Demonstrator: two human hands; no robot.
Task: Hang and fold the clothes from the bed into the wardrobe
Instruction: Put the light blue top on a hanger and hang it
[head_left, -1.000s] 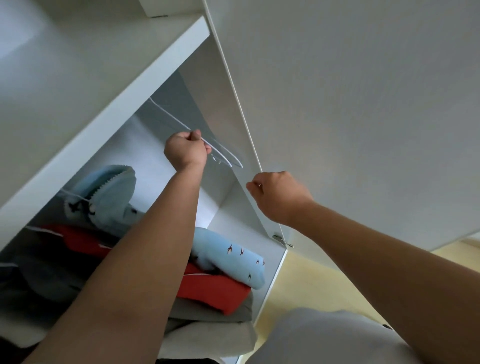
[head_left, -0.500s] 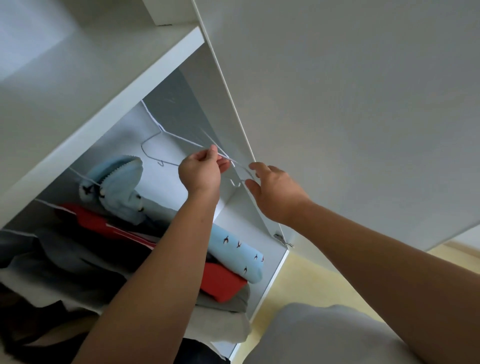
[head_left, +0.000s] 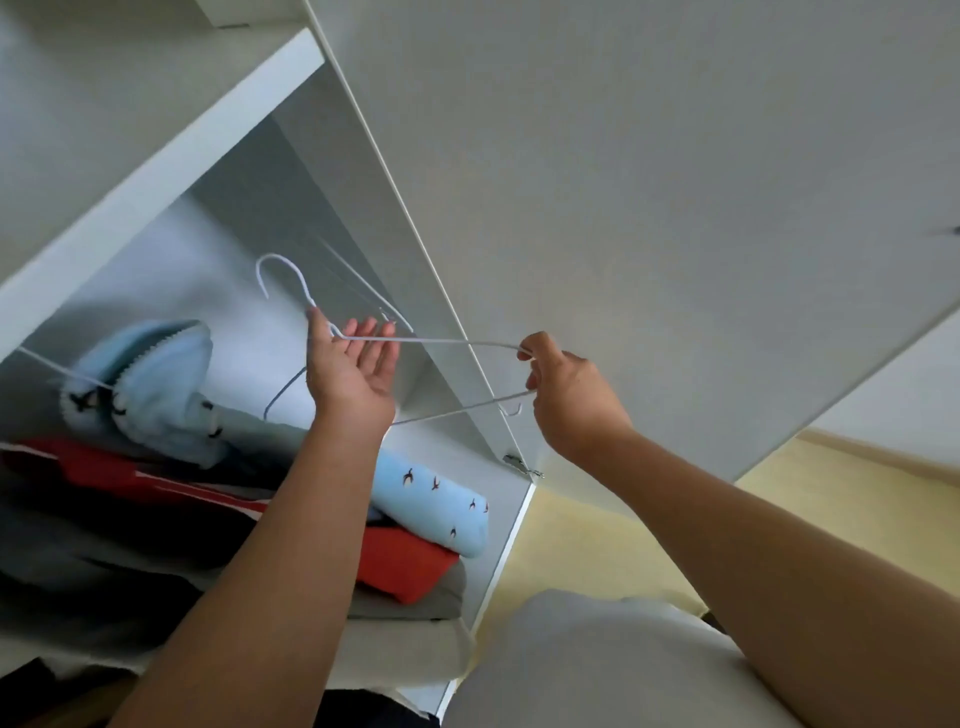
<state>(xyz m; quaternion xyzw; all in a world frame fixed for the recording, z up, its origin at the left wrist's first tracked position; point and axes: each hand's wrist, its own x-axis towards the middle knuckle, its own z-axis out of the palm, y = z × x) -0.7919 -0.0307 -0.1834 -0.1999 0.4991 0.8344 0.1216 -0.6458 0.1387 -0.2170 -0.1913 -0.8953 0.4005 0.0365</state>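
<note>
The hanger (head_left: 441, 341) is off the rail! A second ago the left hand (head_left: 358, 374) was fisted on it up inside the wardrobe (head_left: 156, 171). Now it sits out at the opening, between both hands. The right hand (head_left: 571, 400) has a pinch grip on its far shoulder. The left lies open-fingered, thumb against the neck below the hook. It looks ready for a garment, with folded clothes (head_left: 431, 499) stacked below.

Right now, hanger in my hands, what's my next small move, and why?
Probably draw the white wire hanger out of the wardrobe: it is bare, its hook catches nothing, your right hand pinches one end and your open left hand props its neck.
</note>
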